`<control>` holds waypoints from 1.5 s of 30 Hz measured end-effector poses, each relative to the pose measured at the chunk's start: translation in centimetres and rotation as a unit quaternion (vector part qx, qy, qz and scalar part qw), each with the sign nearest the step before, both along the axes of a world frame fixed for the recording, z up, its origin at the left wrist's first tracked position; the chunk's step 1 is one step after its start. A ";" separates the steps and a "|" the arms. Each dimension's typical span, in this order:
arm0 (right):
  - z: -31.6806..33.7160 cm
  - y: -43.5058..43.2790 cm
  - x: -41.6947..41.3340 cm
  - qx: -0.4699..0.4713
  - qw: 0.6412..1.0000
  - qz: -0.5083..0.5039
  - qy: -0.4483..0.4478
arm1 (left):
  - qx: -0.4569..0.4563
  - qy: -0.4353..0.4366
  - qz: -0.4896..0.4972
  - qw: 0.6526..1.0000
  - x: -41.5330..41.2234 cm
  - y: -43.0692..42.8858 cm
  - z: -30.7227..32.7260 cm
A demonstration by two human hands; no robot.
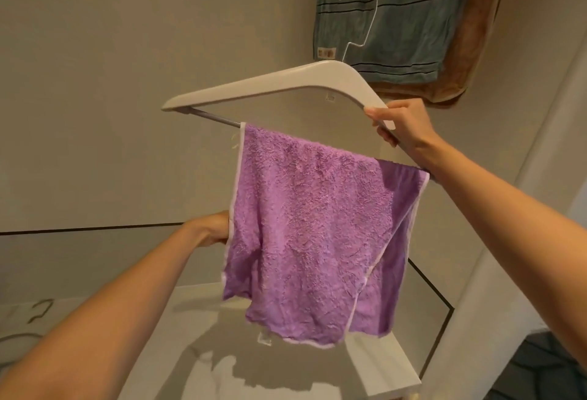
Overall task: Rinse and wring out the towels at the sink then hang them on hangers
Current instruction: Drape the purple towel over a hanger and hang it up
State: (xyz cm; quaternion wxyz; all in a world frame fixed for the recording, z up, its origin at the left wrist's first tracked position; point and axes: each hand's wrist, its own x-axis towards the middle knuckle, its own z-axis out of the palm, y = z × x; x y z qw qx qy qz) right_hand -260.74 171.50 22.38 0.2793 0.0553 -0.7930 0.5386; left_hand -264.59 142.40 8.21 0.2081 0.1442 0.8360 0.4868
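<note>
1. Purple towel [311, 225]: folded over the lower bar [216, 118] of the hanger [276, 85], with a front and a back layer hanging down. It sits toward the bar's right end, and the left stretch is bare. The bottom hems are uneven and the back layer shows at the right, so it probably needs levelling.
2. Hanger: white and broad-shouldered, held in the air and sloping down to the right. It is probably raised so the cloth hangs free of the white ledge [381, 364] below.
3. Blue-grey towel [397, 18] and brown towel [476, 50]: hanging at upper right, behind the hanger. They likely mark where this one will go.
4. Right hand [400, 123]: wrapped around the hanger's right shoulder, thumb on top and fingers beneath. It alone carries hanger and towel.
5. Left hand [212, 229]: at the towel's left edge, about halfway down. Its fingers are hidden behind the cloth, so whether it is pinching the towel cannot be told. The position suits tugging a layer straight.
6. Hook [362, 15]: bare metal, caught on nothing, so hanging up is not yet done.
</note>
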 end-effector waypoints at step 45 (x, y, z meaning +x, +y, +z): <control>2.7 1.1 -2.4 0.116 0.986 -0.120 0.008 | 0.263 0.282 0.388 0.837 -4.7 3.7 7.8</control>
